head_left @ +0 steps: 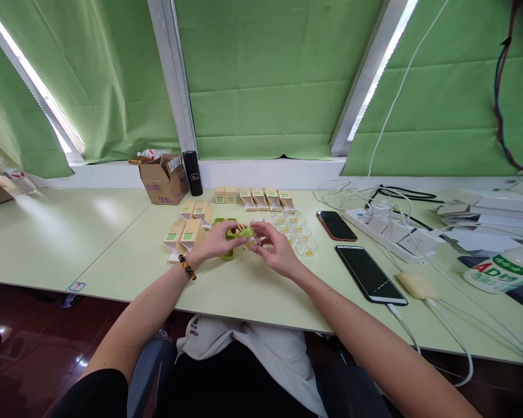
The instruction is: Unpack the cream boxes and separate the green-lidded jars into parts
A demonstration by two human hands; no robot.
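Above the middle of the table, my left hand (220, 240) has its fingers closed on a small green piece (245, 232). My right hand (278, 249) meets it from the other side, thumb and fingers closed around a small clear part against the green piece; its exact shape is partly hidden by the fingers. More green pieces (228, 255) lie on the table behind and below my left hand. Just right of my right hand stand several small clear plastic containers (308, 248) with yellow spots. Several little cream boxes (192, 232) with green squares stand left of my left hand.
More cream boxes (260, 200) line the back. Behind are a cardboard carton (164, 183) and black cylinder (192, 173). To the right lie two phones (370, 276), a white power strip (387, 232) with tangled cables, a cream adapter (418, 285) and a white-green bottle (503, 270).
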